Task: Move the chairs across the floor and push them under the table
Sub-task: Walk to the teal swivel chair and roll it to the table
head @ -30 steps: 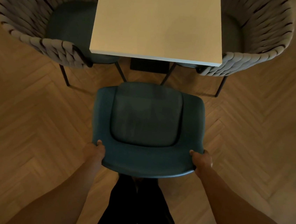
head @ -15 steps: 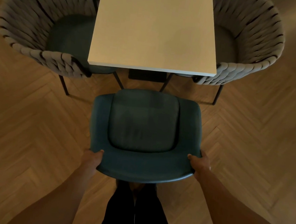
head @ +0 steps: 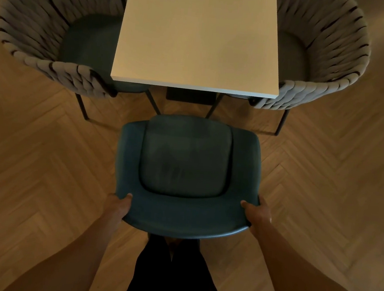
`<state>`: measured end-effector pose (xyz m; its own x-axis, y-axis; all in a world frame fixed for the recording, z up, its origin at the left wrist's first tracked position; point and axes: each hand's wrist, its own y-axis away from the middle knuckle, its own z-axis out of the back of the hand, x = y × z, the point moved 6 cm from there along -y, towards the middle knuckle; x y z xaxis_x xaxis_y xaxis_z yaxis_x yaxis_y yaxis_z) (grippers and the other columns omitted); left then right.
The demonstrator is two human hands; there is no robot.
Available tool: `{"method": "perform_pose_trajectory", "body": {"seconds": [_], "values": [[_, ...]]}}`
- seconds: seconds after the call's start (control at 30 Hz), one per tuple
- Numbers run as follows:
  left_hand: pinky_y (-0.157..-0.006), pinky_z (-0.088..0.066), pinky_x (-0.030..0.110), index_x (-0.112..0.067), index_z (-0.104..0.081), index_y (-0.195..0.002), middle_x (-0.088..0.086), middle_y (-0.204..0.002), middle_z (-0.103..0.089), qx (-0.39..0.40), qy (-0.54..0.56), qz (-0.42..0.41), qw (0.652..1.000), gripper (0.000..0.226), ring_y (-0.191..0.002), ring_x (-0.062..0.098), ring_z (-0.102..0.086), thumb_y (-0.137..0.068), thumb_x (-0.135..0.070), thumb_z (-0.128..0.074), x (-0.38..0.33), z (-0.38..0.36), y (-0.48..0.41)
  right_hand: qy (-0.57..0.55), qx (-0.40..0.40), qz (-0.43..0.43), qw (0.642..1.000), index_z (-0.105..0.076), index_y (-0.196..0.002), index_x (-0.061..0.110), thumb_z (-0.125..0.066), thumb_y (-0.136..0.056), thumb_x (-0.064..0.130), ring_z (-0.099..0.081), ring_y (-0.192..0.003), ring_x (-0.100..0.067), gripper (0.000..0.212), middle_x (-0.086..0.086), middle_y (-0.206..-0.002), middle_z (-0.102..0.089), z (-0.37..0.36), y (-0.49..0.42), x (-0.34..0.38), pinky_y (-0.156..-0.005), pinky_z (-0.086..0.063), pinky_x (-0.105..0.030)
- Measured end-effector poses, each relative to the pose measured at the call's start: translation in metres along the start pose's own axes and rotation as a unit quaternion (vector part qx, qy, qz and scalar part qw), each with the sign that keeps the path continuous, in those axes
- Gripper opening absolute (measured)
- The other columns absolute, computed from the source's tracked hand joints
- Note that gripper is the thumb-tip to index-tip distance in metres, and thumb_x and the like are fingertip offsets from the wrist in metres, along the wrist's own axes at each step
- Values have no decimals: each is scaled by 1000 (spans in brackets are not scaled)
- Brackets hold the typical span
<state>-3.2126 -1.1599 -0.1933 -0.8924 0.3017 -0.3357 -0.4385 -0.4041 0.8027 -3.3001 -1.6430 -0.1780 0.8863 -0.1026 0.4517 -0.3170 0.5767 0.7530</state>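
Wooden floor (head: 42, 165) in a herringbone pattern fills the room around me, warm brown and darker toward the edges. At 12 o'clock stands the table (head: 199, 34), its pale square top bare and matte. Two woven chairs are already pushed in at its sides: the left woven chair (head: 44, 35) at 10 o'clock and the right woven chair (head: 326, 52) at 2 o'clock, their seats partly under the top and their thin dark legs on the floor. Just in front of me stands the blue chair (head: 185, 175), its seat facing the table but its front edge apart from the table edge. My left hand (head: 118, 205) and my right hand (head: 258, 212) hold the two corners of its curved backrest, fingers closed around the rim, thumbs on top.
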Motion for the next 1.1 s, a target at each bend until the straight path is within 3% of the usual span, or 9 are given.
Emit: {"method": "perform_pose_trajectory", "body": {"seconds": [0.27, 0.57, 0.73, 0.9, 0.97, 1.03, 1.1], "values": [[-101, -58, 55, 0, -56, -137, 19, -128, -66, -8, -11, -2, 1000, 48, -111, 39, -65, -103, -33, -66, 7, 1, 5, 25, 18, 9, 999, -34, -165, 28, -80, -94, 31, -59, -108, -27, 85, -12, -148, -57, 5, 4, 12, -91, -58, -41], [-101, -57, 52, 1, -57, -138, 13, -118, -64, -4, 17, -24, 1000, 44, -107, 35, -63, -107, -30, -63, 9, 12, 12, 20, 23, -7, 1000, -38, -163, 30, -79, -93, 29, -64, -118, -33, 82, -11, -146, -59, -8, 8, 9, -95, -60, -45], [-99, -56, 48, 4, -56, -138, 19, -128, -65, -10, 22, -42, 999, 43, -105, 32, -60, -108, -25, -61, 1, 15, 14, 29, 23, -7, 999, -41, -161, 30, -77, -94, 28, -63, -113, -32, 76, -12, -142, -60, -10, 9, 2, -84, -57, -40], [-94, -54, 44, 3, -54, -140, 16, -129, -64, -4, 7, -34, 999, 46, -106, 31, -60, -108, -29, -61, 1, 7, 22, 36, 29, -12, 999, -38, -163, 26, -76, -97, 26, -58, -107, -29, 76, -15, -145, -58, -3, 0, -1, -86, -55, -39], [-91, -53, 42, 2, -55, -139, 15, -127, -64, -2, 8, -34, 999, 46, -106, 31, -61, -108, -32, -60, 0, 6, 23, 37, 41, -8, 998, -40, -161, 26, -82, -89, 34, -60, -111, -29, 84, -13, -144, -59, -1, 1, 2, -93, -58, -42], [-95, -57, 46, 0, -56, -137, 13, -124, -65, -3, 18, -24, 1000, 49, -107, 32, -63, -107, -38, -61, -2, 8, 25, 45, 59, 6, 997, -44, -158, 29, -86, -65, 58, -65, -117, -33, 106, -11, -142, -62, 3, -16, -11, -98, -61, -50], [-96, -59, 52, 1, -55, -138, 15, -125, -64, -7, 31, -5, 999, 52, -109, 35, -64, -106, -39, -61, -5, 11, 30, 60, 63, 16, 996, -46, -156, 32, -83, -49, 70, -66, -119, -34, 119, -8, -140, -64, 6, -51, -41, -98, -61, -55]]}}
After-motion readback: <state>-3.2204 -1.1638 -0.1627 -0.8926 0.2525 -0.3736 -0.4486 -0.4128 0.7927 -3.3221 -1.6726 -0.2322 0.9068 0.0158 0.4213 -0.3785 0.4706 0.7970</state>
